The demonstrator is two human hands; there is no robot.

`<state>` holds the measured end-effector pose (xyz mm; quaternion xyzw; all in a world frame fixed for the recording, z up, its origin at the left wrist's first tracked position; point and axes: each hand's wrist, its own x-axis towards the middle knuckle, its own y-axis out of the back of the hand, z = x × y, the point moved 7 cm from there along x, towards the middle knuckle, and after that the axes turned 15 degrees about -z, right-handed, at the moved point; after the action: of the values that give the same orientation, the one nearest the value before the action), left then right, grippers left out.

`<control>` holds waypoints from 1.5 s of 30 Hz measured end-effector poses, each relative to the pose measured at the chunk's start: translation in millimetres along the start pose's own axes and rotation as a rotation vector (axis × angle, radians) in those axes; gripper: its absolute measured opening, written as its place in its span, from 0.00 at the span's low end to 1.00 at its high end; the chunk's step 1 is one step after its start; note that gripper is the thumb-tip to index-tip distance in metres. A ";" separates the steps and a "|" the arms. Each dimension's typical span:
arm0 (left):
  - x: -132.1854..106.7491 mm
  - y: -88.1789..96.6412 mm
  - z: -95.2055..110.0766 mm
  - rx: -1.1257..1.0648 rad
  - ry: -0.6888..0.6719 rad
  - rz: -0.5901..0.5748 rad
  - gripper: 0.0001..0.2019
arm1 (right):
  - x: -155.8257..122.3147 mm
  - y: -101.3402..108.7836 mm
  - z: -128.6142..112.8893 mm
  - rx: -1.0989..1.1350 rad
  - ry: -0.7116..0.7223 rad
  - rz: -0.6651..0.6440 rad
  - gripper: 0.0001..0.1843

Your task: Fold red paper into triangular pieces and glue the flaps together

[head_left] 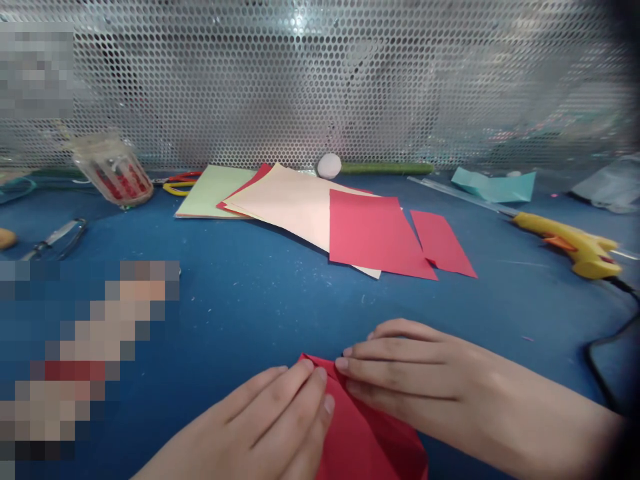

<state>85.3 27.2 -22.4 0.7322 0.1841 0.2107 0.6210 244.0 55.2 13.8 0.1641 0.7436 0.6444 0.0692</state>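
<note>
A folded red paper (370, 440) lies on the blue table (240, 293) at the near edge. My left hand (270, 420) rests on its left side, fingers stretched flat and close together. My right hand (400, 373) comes in from the right, fingers laid flat across the paper's upper corner, fingertips almost meeting those of the left hand. Both hands press the paper down; much of the sheet is hidden under them.
Farther back lies a stack of sheets: cream (290, 200), light green (210, 190), a red sheet (375, 233) and a red strip (443, 243). A yellow glue gun (575, 243), teal folded paper (493, 187), scissors (180, 181), a white ball (329, 165), a tipped plastic jar (113, 170) and a perforated metal wall (320, 80) are around.
</note>
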 end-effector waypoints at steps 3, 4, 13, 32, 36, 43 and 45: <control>-1.0 3.2 0.5 0.003 -0.019 0.031 0.18 | -4.5 -3.3 2.3 0.082 0.002 0.032 0.24; -1.1 4.5 0.9 0.001 -0.026 0.042 0.16 | -5.8 -4.8 3.4 0.105 0.000 0.032 0.23; 1.4 14.7 -2.9 -0.004 -0.026 0.156 0.18 | -7.8 -10.1 6.1 0.114 -0.011 -0.005 0.23; 4.3 20.1 0.2 0.010 -0.067 0.159 0.20 | -7.6 -8.3 9.8 0.077 -0.010 -0.021 0.23; 4.5 17.6 -1.9 -0.028 -0.075 0.118 0.18 | -8.8 -10.1 9.7 0.095 -0.018 -0.011 0.23; 3.1 9.6 -5.6 -0.009 -0.092 0.064 0.13 | -8.8 -13.6 9.5 0.095 -0.021 -0.048 0.23; 4.6 12.4 -7.3 -0.001 -0.094 0.063 0.15 | -10.3 -12.9 9.2 0.081 -0.012 -0.029 0.22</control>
<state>85.4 33.7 -8.8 0.7463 0.1315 0.1957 0.6225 254.6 58.9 -1.5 0.1601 0.7710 0.6117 0.0762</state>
